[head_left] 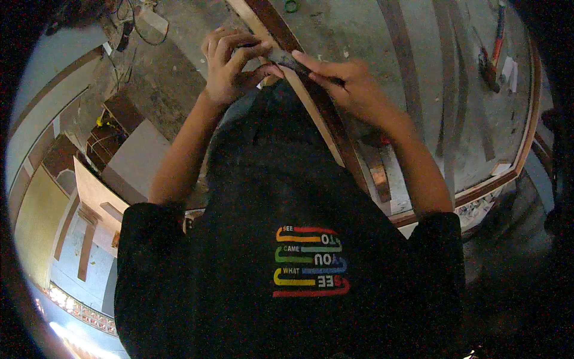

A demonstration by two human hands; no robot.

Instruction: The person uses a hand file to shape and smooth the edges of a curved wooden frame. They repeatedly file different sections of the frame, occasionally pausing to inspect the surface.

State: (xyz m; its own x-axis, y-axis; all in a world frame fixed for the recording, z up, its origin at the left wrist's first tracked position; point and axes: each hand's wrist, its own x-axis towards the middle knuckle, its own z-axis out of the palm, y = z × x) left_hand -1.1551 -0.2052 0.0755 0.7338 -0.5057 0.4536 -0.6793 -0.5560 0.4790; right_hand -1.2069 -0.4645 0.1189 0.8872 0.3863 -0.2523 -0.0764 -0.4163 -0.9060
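I have both hands together on a long wooden board (333, 122), brown on its face with a pale edge, which runs slantwise from beyond my hands down along my body's right side. A small dark grey piece (286, 58) lies across the board, right at its pale edge. My right hand (350, 87), on the right side of the board, pinches that piece between thumb and forefinger. My left hand (232, 64) is on the board's left side, its fingers bent and its thumb reaching the pale edge just beside the grey piece; I cannot tell whether that thumb and forefinger grip anything. My dark shirt (233, 269), with a coloured print on the chest, comes up close to the board's left edge.

To the right of the board, long brown strips (402, 57) lie on the grey floor (359, 30), and well apart from it, farther right, is a tool with a red handle (498, 48). A green ring (291, 6) sits just right of the board's far part. Well to the left of the board are a dark cable (133, 39), brown box-like pieces (124, 112) and a small yellow thing (106, 122) among them.
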